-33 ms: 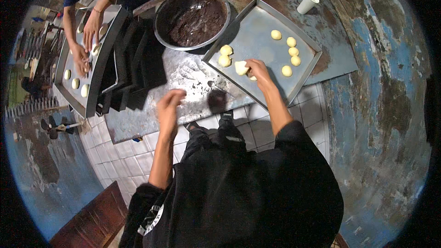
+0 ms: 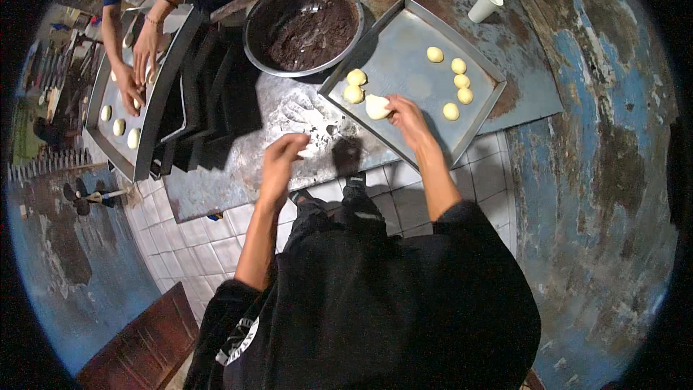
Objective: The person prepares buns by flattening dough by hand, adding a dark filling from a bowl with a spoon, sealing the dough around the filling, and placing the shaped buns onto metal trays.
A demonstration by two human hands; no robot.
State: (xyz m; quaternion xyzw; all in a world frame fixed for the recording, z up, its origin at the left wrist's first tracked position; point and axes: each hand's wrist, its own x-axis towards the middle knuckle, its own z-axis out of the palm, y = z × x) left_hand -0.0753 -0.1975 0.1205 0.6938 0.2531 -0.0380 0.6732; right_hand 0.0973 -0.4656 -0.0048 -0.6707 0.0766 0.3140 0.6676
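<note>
While the right hand [image 2: 408, 117] reaches over the near edge of the grey baking tray [image 2: 404, 29], its fingertips pinch a pale dough ball [image 2: 376, 107] that sits low against the tray floor. Two more dough balls [image 2: 354, 85] lie just beside it, toward the bowl; five others [image 2: 455, 81] sit in a loose group on the tray's far side. Left hand [image 2: 283, 160] hovers over the floured metal worktop [image 2: 289, 112], fingers curled loosely with a bit of white dough at their tips; whether it grips it, cannot tell. Beyond the tray's corner: a wide metal bowl [image 2: 303, 25] of dark crumbly mix. Left of it, a stack of dark empty trays [image 2: 209, 94]. Further left, another person's hands [image 2: 137, 65] rest on a second tray [image 2: 115, 119] of dough pieces. A white cup [image 2: 484, 6] stands behind the grey tray.
</note>
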